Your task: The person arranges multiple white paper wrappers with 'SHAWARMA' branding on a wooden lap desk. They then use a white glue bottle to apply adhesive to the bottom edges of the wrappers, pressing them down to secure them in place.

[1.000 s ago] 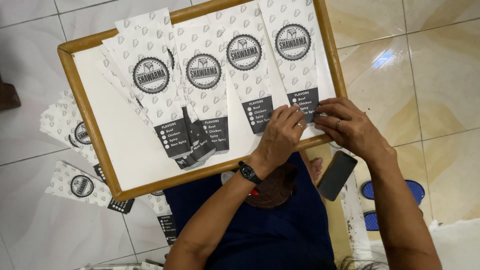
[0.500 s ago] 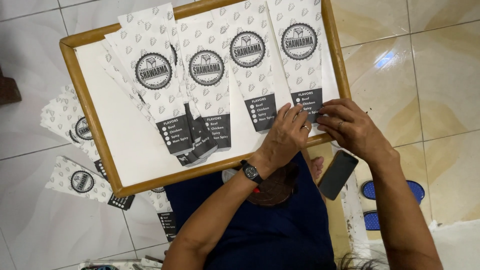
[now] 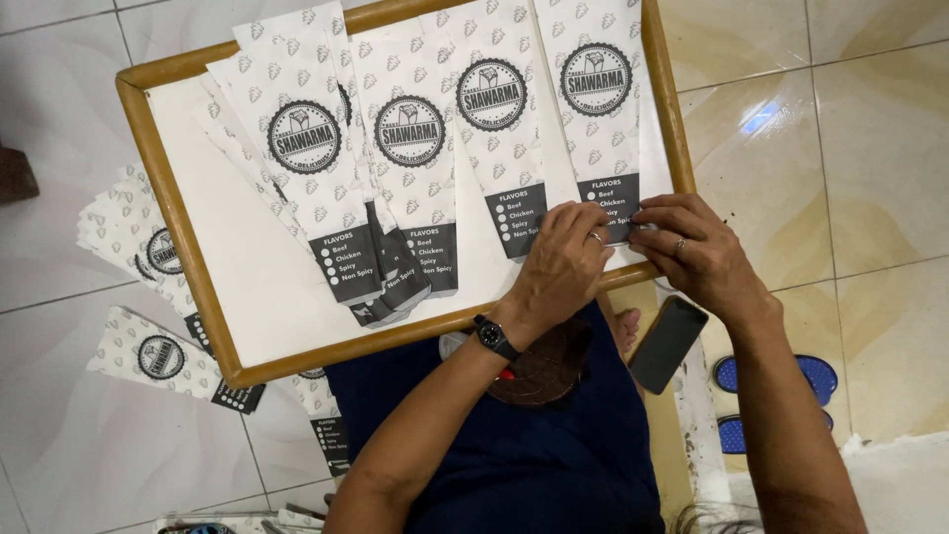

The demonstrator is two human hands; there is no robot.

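1. The rightmost paper sleeve (image 3: 597, 109) lies flat on the wooden tray (image 3: 188, 257).
2. Its dark bottom edge is pinched by left hand (image 3: 563, 267) and right hand (image 3: 697, 252).
3. The fold is best kept square, pressed firmly.

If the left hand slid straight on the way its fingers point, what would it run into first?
The left hand points toward the right hand across the rightmost paper bag; it would probably meet that hand's fingertips first, almost touching already.
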